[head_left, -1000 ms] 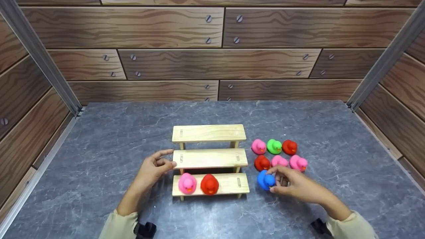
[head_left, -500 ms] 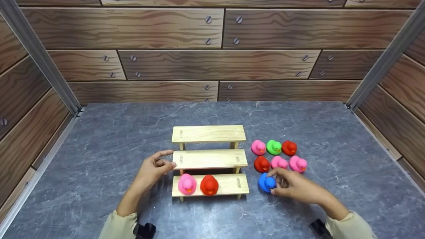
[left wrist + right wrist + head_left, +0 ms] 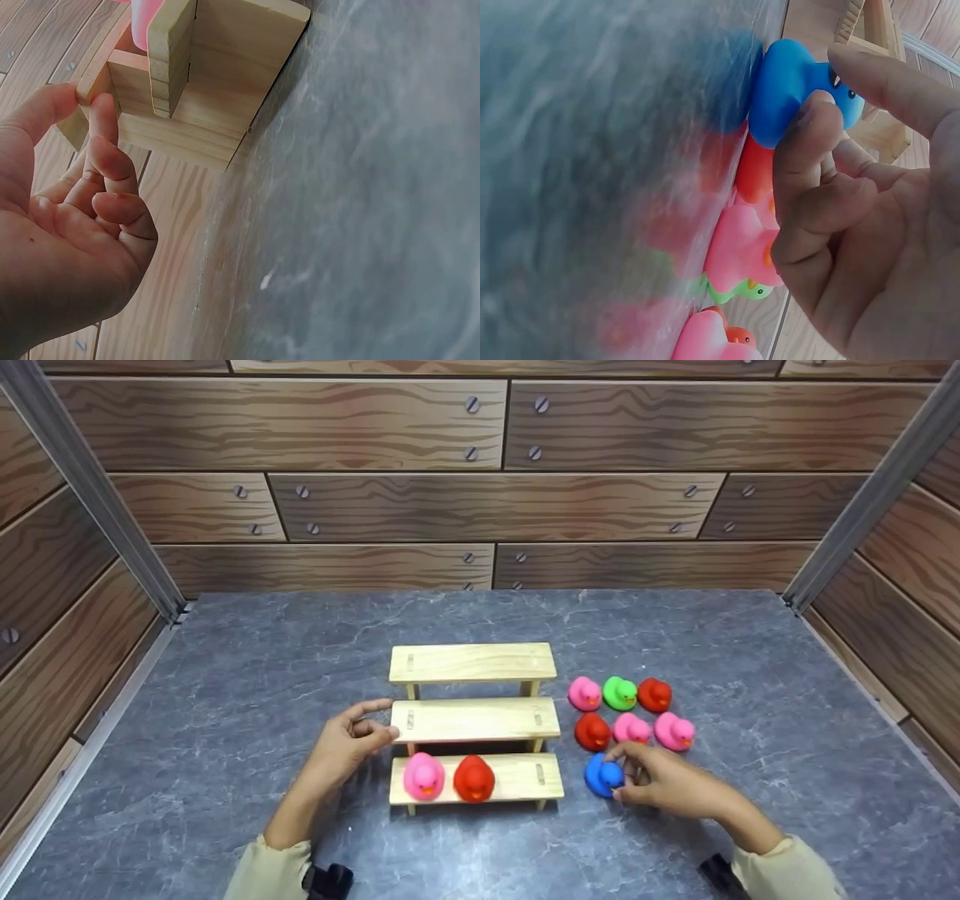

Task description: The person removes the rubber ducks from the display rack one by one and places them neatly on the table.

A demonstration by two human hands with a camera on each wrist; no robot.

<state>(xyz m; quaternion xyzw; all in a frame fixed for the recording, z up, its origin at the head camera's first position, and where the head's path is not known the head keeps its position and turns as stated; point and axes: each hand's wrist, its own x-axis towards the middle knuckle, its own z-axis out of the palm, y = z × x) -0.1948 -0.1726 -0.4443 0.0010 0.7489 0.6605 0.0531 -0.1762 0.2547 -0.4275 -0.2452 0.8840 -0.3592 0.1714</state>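
My right hand (image 3: 671,784) pinches a blue rubber duck (image 3: 784,90) between thumb and index finger. In the right wrist view the duck's base touches the table, and its head lies between the fingertips. A three-step wooden stand (image 3: 474,718) is in the middle of the table. At the left end of its middle step, my left hand (image 3: 341,746) holds the plank with thumb and index finger; the other fingers curl below. On the lowest step sit a pink duck (image 3: 424,777) at the left and a red duck (image 3: 474,780) near the middle.
Behind the blue duck stand two rows of ducks: a pink one (image 3: 584,694), a green one (image 3: 619,694) and a red one (image 3: 655,695), then another red one (image 3: 592,732) and two pink ones (image 3: 674,732). Wood-patterned walls (image 3: 495,506) enclose the grey table (image 3: 262,660).
The blue duck and my right hand have shifted very slightly toward the front of the table. My left hand, the stand and the other ducks have stayed put.
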